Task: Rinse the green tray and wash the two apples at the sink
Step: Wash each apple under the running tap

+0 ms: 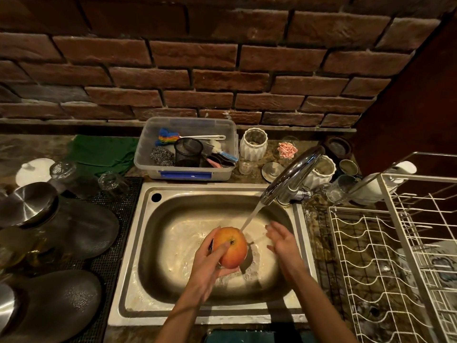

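Observation:
My left hand grips a red-yellow apple over the steel sink, right beside the water stream running from the chrome faucet. My right hand is open, fingers spread, a little to the right of the apple and not touching it. At the bottom edge a dark green-blue object shows in part; I cannot tell whether it is the green tray. No second apple is in view.
A clear plastic tub of scrubbers stands behind the sink. White ribbed jars and small glasses sit near the faucet. A white wire dish rack fills the right. Dark bowls, metal lids and glasses lie on the left mat.

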A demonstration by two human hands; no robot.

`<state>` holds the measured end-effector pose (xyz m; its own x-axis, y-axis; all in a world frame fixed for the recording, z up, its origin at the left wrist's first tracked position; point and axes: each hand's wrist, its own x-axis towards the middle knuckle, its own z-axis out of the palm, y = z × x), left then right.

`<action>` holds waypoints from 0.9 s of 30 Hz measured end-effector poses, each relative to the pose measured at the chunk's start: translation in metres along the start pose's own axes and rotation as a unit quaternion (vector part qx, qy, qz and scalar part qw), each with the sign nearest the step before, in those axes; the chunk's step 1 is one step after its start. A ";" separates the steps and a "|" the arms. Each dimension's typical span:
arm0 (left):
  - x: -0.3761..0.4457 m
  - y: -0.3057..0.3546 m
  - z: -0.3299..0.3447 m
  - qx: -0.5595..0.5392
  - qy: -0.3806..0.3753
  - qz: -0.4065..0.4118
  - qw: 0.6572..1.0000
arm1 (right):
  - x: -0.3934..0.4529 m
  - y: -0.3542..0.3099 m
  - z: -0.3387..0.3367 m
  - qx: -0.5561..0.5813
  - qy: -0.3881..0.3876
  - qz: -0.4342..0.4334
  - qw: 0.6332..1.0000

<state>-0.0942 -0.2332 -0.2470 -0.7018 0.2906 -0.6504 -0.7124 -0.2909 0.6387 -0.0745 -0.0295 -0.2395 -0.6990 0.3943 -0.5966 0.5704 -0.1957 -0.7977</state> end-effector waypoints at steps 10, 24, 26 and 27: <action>0.006 0.001 -0.003 0.041 0.009 0.015 0.999 | 0.054 -0.049 -0.058 -0.035 0.101 -0.060 0.992; 0.008 0.008 0.006 0.030 0.018 0.007 0.999 | 0.064 -0.047 -0.064 -0.134 0.130 -0.097 0.978; 0.006 0.009 0.007 0.033 0.024 0.004 0.999 | 0.061 -0.047 -0.065 -0.160 0.130 -0.085 0.975; 0.005 0.009 0.008 0.039 0.025 0.004 0.999 | 0.058 -0.045 -0.062 -0.183 0.135 -0.071 0.971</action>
<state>-0.1040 -0.2272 -0.2413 -0.7077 0.2418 -0.6639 -0.7063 -0.2203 0.6727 -0.1137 0.0579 -0.2326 -0.6716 0.6246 -0.3985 0.6258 0.1903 -0.7564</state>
